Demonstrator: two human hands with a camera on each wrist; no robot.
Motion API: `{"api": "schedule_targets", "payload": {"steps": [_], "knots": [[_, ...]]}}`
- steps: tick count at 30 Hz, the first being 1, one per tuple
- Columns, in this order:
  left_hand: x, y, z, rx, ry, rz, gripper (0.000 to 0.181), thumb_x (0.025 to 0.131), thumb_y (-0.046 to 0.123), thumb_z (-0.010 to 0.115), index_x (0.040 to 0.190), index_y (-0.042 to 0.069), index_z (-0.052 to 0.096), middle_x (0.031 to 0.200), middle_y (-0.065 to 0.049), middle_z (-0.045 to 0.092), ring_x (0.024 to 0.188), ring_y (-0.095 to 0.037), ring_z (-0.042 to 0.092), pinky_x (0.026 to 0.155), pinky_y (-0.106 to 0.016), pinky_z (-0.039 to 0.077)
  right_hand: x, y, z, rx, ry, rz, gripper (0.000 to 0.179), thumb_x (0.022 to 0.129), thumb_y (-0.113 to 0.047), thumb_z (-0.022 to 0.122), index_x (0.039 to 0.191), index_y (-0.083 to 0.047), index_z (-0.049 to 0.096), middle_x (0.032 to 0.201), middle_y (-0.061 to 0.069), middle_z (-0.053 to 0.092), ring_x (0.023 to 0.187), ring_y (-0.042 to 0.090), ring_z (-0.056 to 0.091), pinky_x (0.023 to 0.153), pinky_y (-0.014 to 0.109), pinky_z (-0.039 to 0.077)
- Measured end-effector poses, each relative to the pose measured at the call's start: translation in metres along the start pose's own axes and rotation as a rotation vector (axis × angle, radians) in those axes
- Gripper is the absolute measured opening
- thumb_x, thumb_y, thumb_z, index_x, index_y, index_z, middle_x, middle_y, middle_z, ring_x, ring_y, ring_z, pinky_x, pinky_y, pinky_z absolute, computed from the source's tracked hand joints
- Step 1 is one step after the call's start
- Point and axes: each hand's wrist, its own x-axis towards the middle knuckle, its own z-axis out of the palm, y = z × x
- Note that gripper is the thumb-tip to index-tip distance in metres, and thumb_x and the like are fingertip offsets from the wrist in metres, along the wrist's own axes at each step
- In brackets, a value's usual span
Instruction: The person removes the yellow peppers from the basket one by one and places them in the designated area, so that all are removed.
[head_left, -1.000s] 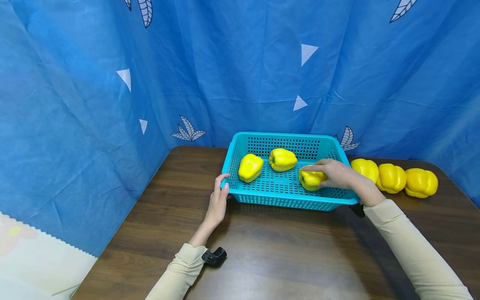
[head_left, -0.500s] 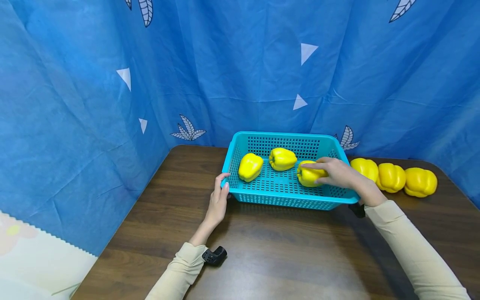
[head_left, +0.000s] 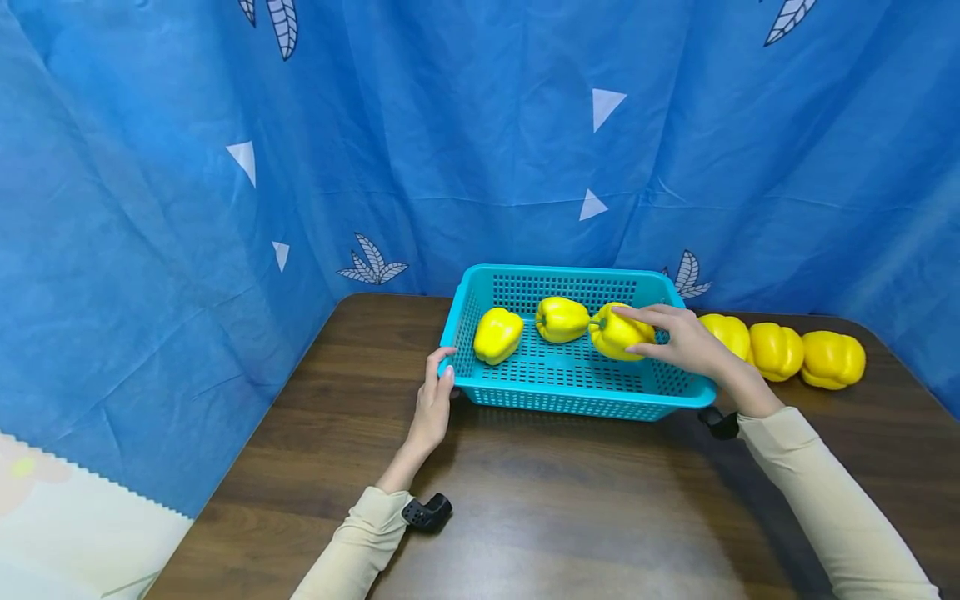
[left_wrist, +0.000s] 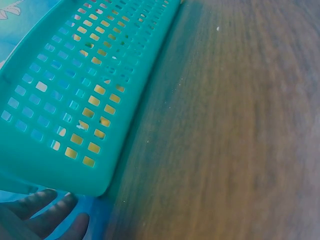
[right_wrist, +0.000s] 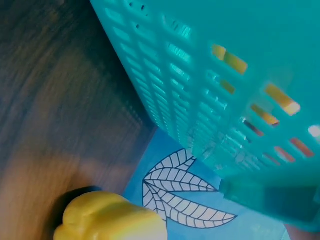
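Observation:
My left hand holds the front left corner of a turquoise plastic basket, thumb and fingers at its rim. My right hand reaches over the basket's right side and grips a yellow bell pepper between thumb and fingers, its stem end facing left. In the basket lie two more yellow bell peppers, a left one and a back one beside the gripped pepper. In the left wrist view, the fingers show under the basket's end. The right wrist view mostly shows the basket's perforated wall.
Three yellow peppers stand in a row right of the basket: a near one, partly behind my right wrist, a middle one and a far one. A blue curtain hangs behind the brown wooden table.
My right hand has moved the gripped pepper up and back inside the basket, toward the back pepper. My left hand keeps its hold on the corner. The head view has shifted slightly.

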Motion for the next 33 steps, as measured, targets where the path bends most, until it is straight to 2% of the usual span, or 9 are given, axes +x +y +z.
{"api": "schedule_targets", "payload": {"steps": [5,7,10,13,16,20,23,27,33], "knots": [[0.000,-0.002,-0.001,0.002,-0.002,0.002,0.040,0.100,0.035,0.027,0.137,0.021,0.032,0.144,-0.012,0.037,0.114,-0.035,0.048,0.091,-0.053,0.049,-0.005,0.000,-0.002,0.069,0.122,0.027,0.065,0.078,-0.015,0.074,0.137,-0.019,0.048,0.119,0.013,0.064,0.093,0.006,0.054,0.074,0.038,0.057],[0.000,-0.002,-0.001,0.000,-0.003,0.004,0.040,0.100,0.035,0.027,0.136,0.020,0.032,0.144,-0.013,0.037,0.115,-0.035,0.047,0.091,-0.054,0.049,-0.006,0.000,-0.002,0.108,0.150,0.046,0.065,0.078,-0.013,0.074,0.137,-0.019,0.048,0.124,0.014,0.062,0.097,-0.004,0.052,0.075,0.042,0.057],[0.000,-0.003,-0.001,-0.006,-0.006,0.007,0.039,0.100,0.034,0.027,0.137,0.020,0.032,0.144,-0.013,0.037,0.116,-0.036,0.047,0.091,-0.054,0.049,-0.009,0.000,-0.002,0.150,0.179,0.099,0.064,0.079,-0.013,0.073,0.137,-0.022,0.049,0.126,0.013,0.061,0.098,-0.014,0.046,0.075,0.040,0.057],[0.001,-0.003,-0.001,-0.012,-0.010,0.007,0.039,0.100,0.032,0.027,0.137,0.020,0.031,0.144,-0.013,0.036,0.118,-0.037,0.047,0.091,-0.055,0.049,-0.011,-0.002,-0.005,0.168,0.202,0.145,0.064,0.079,-0.013,0.073,0.137,-0.024,0.048,0.125,0.013,0.061,0.095,-0.016,0.046,0.075,0.026,0.057],[0.002,-0.003,-0.001,-0.015,-0.012,0.005,0.039,0.100,0.031,0.027,0.137,0.020,0.031,0.145,-0.014,0.036,0.118,-0.039,0.046,0.092,-0.055,0.049,-0.014,-0.003,-0.007,0.192,0.217,0.188,0.065,0.079,-0.012,0.073,0.137,-0.025,0.048,0.127,0.015,0.060,0.094,-0.017,0.046,0.074,0.008,0.050],[0.002,-0.001,0.000,-0.012,-0.016,-0.006,0.039,0.100,0.030,0.027,0.137,0.020,0.031,0.145,-0.014,0.036,0.118,-0.039,0.047,0.092,-0.054,0.049,-0.018,-0.005,-0.010,0.227,0.255,0.225,0.064,0.080,-0.009,0.072,0.138,-0.022,0.047,0.129,0.015,0.059,0.093,-0.018,0.047,0.072,0.000,0.044],[0.001,0.000,0.000,-0.012,-0.019,-0.001,0.038,0.100,0.030,0.027,0.137,0.020,0.031,0.145,-0.013,0.035,0.118,-0.038,0.047,0.092,-0.054,0.049,-0.021,-0.005,-0.012,0.269,0.311,0.230,0.063,0.080,-0.004,0.070,0.137,-0.017,0.048,0.127,-0.007,0.059,0.092,-0.017,0.050,0.072,-0.001,0.044],[0.000,0.000,0.000,-0.017,-0.017,0.017,0.039,0.100,0.031,0.027,0.137,0.019,0.031,0.145,-0.013,0.036,0.116,-0.037,0.048,0.089,-0.053,0.050,-0.026,-0.003,-0.016,0.359,0.369,0.230,0.062,0.081,0.001,0.067,0.138,-0.012,0.047,0.119,-0.035,0.049,0.092,-0.017,0.054,0.073,0.000,0.045],[0.000,-0.001,-0.001,-0.013,-0.009,0.015,0.040,0.100,0.033,0.027,0.137,0.019,0.032,0.145,-0.013,0.036,0.113,-0.037,0.049,0.088,-0.053,0.050,-0.034,-0.003,-0.021,0.372,0.377,0.288,0.061,0.085,-0.004,0.064,0.140,-0.017,0.044,0.105,-0.039,0.053,0.090,-0.019,0.056,0.069,0.001,0.046]]}}
